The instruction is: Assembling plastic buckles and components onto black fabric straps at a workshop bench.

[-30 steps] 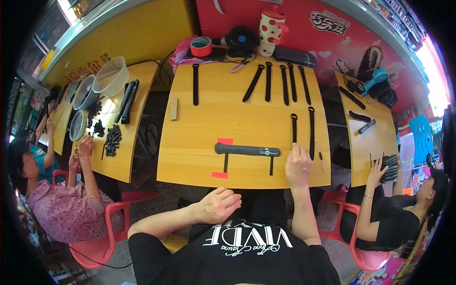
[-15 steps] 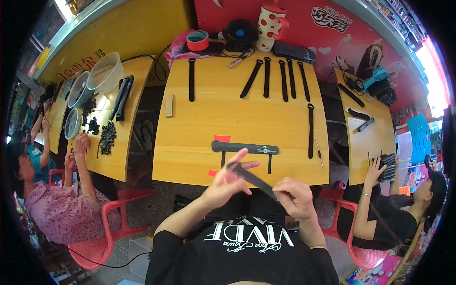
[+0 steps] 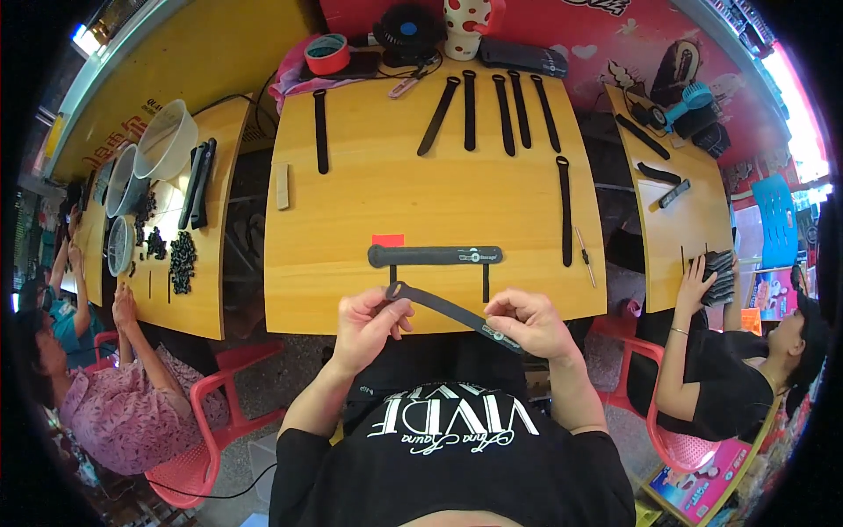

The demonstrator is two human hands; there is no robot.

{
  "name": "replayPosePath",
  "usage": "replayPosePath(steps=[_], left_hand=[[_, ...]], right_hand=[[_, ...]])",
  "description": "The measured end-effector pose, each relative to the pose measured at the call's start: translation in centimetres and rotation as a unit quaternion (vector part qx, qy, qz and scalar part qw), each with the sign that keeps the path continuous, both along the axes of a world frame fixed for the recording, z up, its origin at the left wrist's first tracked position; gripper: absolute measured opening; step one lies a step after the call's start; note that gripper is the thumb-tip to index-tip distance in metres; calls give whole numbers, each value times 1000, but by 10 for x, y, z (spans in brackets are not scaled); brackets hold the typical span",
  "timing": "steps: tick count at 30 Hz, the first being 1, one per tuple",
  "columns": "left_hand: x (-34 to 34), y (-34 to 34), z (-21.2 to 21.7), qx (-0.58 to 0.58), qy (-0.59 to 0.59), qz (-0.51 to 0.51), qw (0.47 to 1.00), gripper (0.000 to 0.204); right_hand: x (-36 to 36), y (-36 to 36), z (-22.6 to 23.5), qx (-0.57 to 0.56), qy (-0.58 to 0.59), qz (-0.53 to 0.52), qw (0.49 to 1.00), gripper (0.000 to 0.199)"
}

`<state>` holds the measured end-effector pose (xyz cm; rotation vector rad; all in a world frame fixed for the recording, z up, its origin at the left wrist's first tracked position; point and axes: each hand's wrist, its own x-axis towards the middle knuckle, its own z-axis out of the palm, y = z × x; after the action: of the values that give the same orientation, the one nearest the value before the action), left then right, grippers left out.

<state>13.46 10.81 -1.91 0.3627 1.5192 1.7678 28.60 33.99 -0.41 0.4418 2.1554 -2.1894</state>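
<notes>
A black hook-and-loop strap [image 3: 443, 307] with a slotted end stretches between my hands, above the table's near edge. My left hand [image 3: 362, 327] pinches it by the slotted end. Near its other, printed end, my right hand [image 3: 534, 326] grips it between thumb and fingers. Just beyond lies another black strap [image 3: 430, 256], flat and crosswise on the table. Two thin black strips [image 3: 486, 285] run from it toward me. A red tape piece [image 3: 388, 239] sticks to the wood behind its left end.
Several black straps [image 3: 470, 110] lie farther back on the yellow table [image 3: 351, 206]. A thin pointed tool [image 3: 585, 256] is at right, a beige block [image 3: 283, 186] at left. Tape roll [image 3: 327, 55], fan [image 3: 408, 33] and spotted cup [image 3: 463, 31] stand behind. Co-workers sit at both sides.
My left hand, fingers spread half a second ago, has moved left and closed on the strap's slotted end. My right hand has shifted slightly up along the strap. The view has shifted.
</notes>
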Motion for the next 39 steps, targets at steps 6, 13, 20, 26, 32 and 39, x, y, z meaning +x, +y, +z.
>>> replayPosePath(steps=[6,13,20,26,32,39], left_hand=[[-1,2,-6,87,-93,104,986,10],[-3,-6,-7,145,-158,105,971,9],[-12,-8,-10,78,-98,72,989,9],[-17,-9,-9,34,-53,88,994,11],[-26,-8,-10,10,-21,110,994,12],[-32,1,-14,-48,50,144,987,12]], right_hand=[[7,8,-1,-121,-43,29,991,30],[11,5,-4,-113,-44,-22,992,21],[4,8,-9,-42,-17,-150,988,11],[-3,9,-16,-219,51,-219,949,11],[-12,8,-27,-93,68,-232,966,15],[-32,2,-40,84,86,-265,957,11]])
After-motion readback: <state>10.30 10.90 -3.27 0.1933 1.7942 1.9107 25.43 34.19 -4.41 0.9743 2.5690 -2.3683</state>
